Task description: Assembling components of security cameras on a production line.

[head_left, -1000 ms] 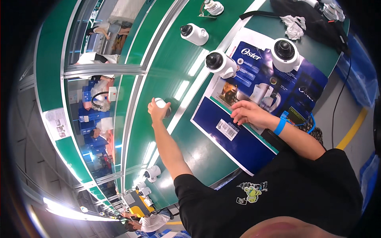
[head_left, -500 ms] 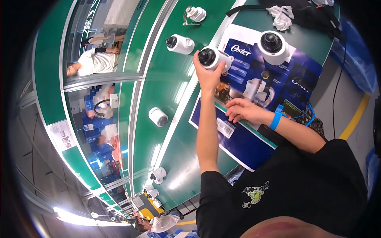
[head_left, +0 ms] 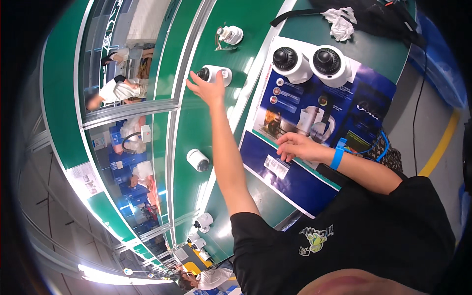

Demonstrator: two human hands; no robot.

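My left hand (head_left: 209, 90) reaches out over the green belt to a white cylindrical appliance part with a black ribbed dome (head_left: 216, 74). Its fingers are spread, the thumb lying along the white body and the other fingertips near the dome; I cannot tell how firmly they touch. Two similar parts stand side by side on the printed cardboard sheet: a left white part (head_left: 291, 65) and a right white part (head_left: 330, 66), black domes upward. My right hand (head_left: 301, 147), a blue band at its wrist, hovers above the sheet, empty, fingers loosely bent and apart.
On the belt sit another white part (head_left: 198, 160), a white piece with a metal bracket (head_left: 230, 35) and several more farther down. The blue printed cardboard sheet (head_left: 300, 189) covers much of the bench. Crumpled white cloth (head_left: 339, 23) and black fabric lie behind it. Other people work beyond.
My left hand has let go of one white part, now standing beside the other on the cardboard, and moved left to a part on the belt. My right hand has barely moved.
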